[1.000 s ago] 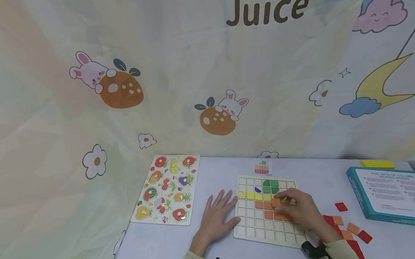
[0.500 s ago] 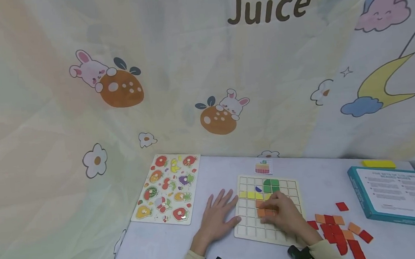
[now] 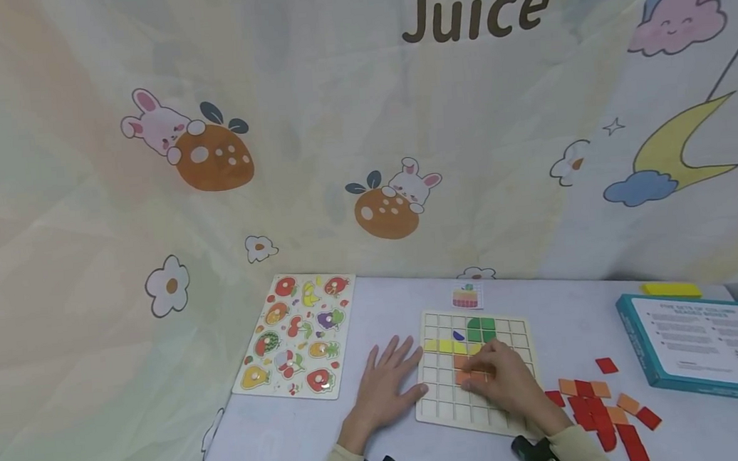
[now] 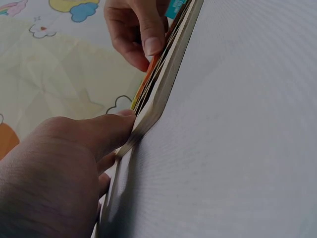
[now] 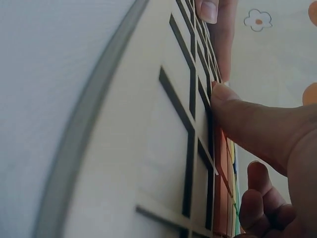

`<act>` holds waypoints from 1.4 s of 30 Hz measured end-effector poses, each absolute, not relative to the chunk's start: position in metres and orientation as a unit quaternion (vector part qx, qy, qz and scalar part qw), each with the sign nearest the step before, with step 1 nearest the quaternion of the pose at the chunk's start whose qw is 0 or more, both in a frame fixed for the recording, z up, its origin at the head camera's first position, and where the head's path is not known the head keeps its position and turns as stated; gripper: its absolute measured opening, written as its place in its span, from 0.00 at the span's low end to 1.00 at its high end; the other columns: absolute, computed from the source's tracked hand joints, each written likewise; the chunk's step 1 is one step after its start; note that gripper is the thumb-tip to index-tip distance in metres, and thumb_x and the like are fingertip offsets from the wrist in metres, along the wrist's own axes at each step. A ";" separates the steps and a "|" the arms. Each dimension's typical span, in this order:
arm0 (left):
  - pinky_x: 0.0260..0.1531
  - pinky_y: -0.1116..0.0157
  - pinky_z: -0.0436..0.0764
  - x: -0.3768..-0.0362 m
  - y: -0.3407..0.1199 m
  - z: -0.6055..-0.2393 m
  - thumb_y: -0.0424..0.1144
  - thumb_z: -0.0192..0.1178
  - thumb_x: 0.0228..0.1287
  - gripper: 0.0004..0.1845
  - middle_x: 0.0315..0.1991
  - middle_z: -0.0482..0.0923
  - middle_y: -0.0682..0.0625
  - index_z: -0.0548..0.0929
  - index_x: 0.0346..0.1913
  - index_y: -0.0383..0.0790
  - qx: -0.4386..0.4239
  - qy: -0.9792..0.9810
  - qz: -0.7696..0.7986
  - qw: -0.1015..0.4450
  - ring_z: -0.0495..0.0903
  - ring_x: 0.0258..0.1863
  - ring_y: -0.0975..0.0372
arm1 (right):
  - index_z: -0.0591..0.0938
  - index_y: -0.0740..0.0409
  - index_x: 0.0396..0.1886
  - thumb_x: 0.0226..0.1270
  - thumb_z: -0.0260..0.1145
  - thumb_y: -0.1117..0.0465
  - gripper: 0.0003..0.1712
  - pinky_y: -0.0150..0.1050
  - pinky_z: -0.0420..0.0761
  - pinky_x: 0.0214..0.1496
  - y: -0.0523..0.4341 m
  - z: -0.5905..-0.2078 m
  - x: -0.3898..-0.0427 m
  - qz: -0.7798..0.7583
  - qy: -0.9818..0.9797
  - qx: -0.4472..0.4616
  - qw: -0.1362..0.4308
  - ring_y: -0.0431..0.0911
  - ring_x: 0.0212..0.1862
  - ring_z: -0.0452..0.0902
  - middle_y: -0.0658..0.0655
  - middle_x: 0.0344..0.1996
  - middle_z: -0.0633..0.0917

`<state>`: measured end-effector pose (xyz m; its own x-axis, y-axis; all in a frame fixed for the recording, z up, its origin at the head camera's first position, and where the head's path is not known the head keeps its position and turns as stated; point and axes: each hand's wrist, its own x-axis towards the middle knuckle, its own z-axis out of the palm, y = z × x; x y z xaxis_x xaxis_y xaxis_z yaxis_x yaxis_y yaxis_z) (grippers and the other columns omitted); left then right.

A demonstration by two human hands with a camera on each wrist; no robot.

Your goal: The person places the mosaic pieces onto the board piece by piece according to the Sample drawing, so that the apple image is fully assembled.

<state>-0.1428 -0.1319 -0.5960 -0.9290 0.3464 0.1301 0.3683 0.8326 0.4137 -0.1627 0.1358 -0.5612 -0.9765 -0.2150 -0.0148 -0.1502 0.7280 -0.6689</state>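
A cream grid board (image 3: 446,412) lies on the table, holding green tiles (image 3: 481,330), a row of yellow tiles (image 3: 446,346), a small blue piece (image 3: 458,335) and orange tiles. Over its middle, my right hand (image 3: 511,381) pinches an orange square tile (image 3: 461,377) at the left end of an orange row. Its thumb touches the orange edge in the right wrist view. The right hand hides other orange tiles. My left hand (image 3: 385,383) lies with fingers spread on the table, its fingertips and thumb touching the board's left edge.
Loose red tiles (image 3: 590,408) and orange tiles (image 3: 628,404) lie right of the board. A teal box (image 3: 711,342) stands farther right, a yellow block (image 3: 671,291) behind it. At left lies a fruit puzzle board (image 3: 293,339). A small cake picture card (image 3: 467,296) sits behind the grid.
My right hand has moved left across the board with the orange tile, bringing it to the left end of the lower orange row. The left hand stays in place.
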 end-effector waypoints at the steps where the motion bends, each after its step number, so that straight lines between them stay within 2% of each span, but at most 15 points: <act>1: 0.84 0.39 0.49 -0.143 -0.132 -0.596 0.66 0.54 0.75 0.36 0.85 0.59 0.56 0.70 0.80 0.56 -0.186 -0.957 -0.222 0.025 0.52 0.86 0.53 | 0.95 0.41 0.40 0.55 0.86 0.54 0.12 0.32 0.76 0.44 0.136 -0.561 -0.163 -0.355 0.929 -0.099 0.045 0.41 0.44 0.71 0.44 0.37 0.79; 5: 0.84 0.39 0.49 -0.143 -0.132 -0.597 0.66 0.54 0.75 0.36 0.85 0.58 0.56 0.70 0.80 0.57 -0.187 -0.957 -0.220 0.025 0.52 0.86 0.53 | 0.95 0.41 0.40 0.57 0.85 0.55 0.11 0.32 0.76 0.42 0.135 -0.559 -0.162 -0.359 0.927 -0.103 0.045 0.41 0.44 0.71 0.45 0.37 0.80; 9: 0.84 0.39 0.48 -0.143 -0.131 -0.596 0.66 0.53 0.75 0.36 0.85 0.58 0.56 0.70 0.80 0.57 -0.187 -0.957 -0.222 0.019 0.52 0.87 0.53 | 0.95 0.41 0.43 0.58 0.85 0.51 0.13 0.33 0.78 0.44 0.144 -0.556 -0.160 -0.366 0.923 -0.107 0.040 0.41 0.44 0.73 0.44 0.38 0.81; 13: 0.84 0.39 0.48 -0.143 -0.130 -0.596 0.66 0.53 0.75 0.36 0.85 0.58 0.56 0.70 0.80 0.57 -0.185 -0.957 -0.222 0.018 0.52 0.87 0.53 | 0.94 0.45 0.44 0.58 0.84 0.51 0.14 0.32 0.77 0.42 0.170 -0.549 -0.160 -0.348 0.931 -0.112 0.009 0.41 0.43 0.73 0.45 0.38 0.82; 16: 0.84 0.39 0.49 -0.144 -0.130 -0.598 0.67 0.52 0.75 0.36 0.85 0.58 0.56 0.70 0.80 0.58 -0.186 -0.958 -0.215 0.024 0.52 0.87 0.54 | 0.93 0.49 0.46 0.60 0.83 0.50 0.16 0.36 0.80 0.44 0.201 -0.546 -0.161 -0.326 0.940 -0.104 0.008 0.44 0.45 0.77 0.49 0.41 0.85; 19: 0.84 0.38 0.49 -0.144 -0.131 -0.601 0.68 0.51 0.75 0.37 0.85 0.58 0.57 0.69 0.80 0.59 -0.186 -0.960 -0.206 0.030 0.52 0.86 0.54 | 0.91 0.53 0.52 0.60 0.82 0.45 0.25 0.53 0.86 0.54 0.236 -0.545 -0.162 -0.307 0.947 -0.081 0.039 0.54 0.52 0.80 0.59 0.49 0.86; 21: 0.84 0.39 0.50 -0.144 -0.131 -0.602 0.68 0.51 0.75 0.37 0.85 0.58 0.57 0.69 0.80 0.59 -0.186 -0.961 -0.204 0.032 0.52 0.86 0.54 | 0.89 0.55 0.56 0.58 0.83 0.43 0.31 0.67 0.84 0.59 0.257 -0.545 -0.163 -0.294 0.951 -0.067 0.064 0.61 0.58 0.78 0.64 0.55 0.85; 23: 0.84 0.39 0.49 -0.143 -0.131 -0.601 0.68 0.52 0.75 0.36 0.85 0.58 0.57 0.69 0.80 0.58 -0.185 -0.960 -0.208 0.031 0.53 0.86 0.54 | 0.87 0.57 0.59 0.55 0.84 0.42 0.37 0.74 0.81 0.60 0.275 -0.545 -0.163 -0.284 0.953 -0.059 0.081 0.66 0.62 0.76 0.67 0.59 0.84; 27: 0.84 0.38 0.49 -0.143 -0.131 -0.598 0.66 0.53 0.75 0.36 0.85 0.59 0.56 0.70 0.80 0.57 -0.184 -0.958 -0.219 0.029 0.53 0.86 0.53 | 0.87 0.59 0.59 0.52 0.85 0.41 0.40 0.71 0.84 0.58 0.298 -0.549 -0.164 -0.277 0.953 -0.056 0.113 0.67 0.60 0.77 0.68 0.57 0.85; 37: 0.84 0.39 0.49 -0.144 -0.132 -0.602 0.68 0.51 0.75 0.37 0.85 0.58 0.57 0.69 0.80 0.58 -0.183 -0.959 -0.213 0.029 0.53 0.86 0.53 | 0.92 0.57 0.47 0.52 0.85 0.44 0.29 0.56 0.89 0.48 0.304 -0.554 -0.163 -0.287 0.949 -0.028 0.132 0.52 0.48 0.79 0.60 0.46 0.89; 42: 0.84 0.38 0.49 -0.144 -0.132 -0.603 0.68 0.51 0.75 0.37 0.85 0.58 0.57 0.69 0.80 0.59 -0.184 -0.959 -0.212 0.030 0.53 0.86 0.53 | 0.91 0.56 0.44 0.52 0.86 0.44 0.27 0.53 0.90 0.48 0.301 -0.553 -0.162 -0.285 0.949 -0.018 0.136 0.49 0.46 0.78 0.56 0.43 0.89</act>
<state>-0.1442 -0.1321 -0.6028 -0.9305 0.3404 0.1356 0.3658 0.8426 0.3953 -0.1620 0.3015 -0.5534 -0.9623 -0.1119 -0.2479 0.0433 0.8367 -0.5459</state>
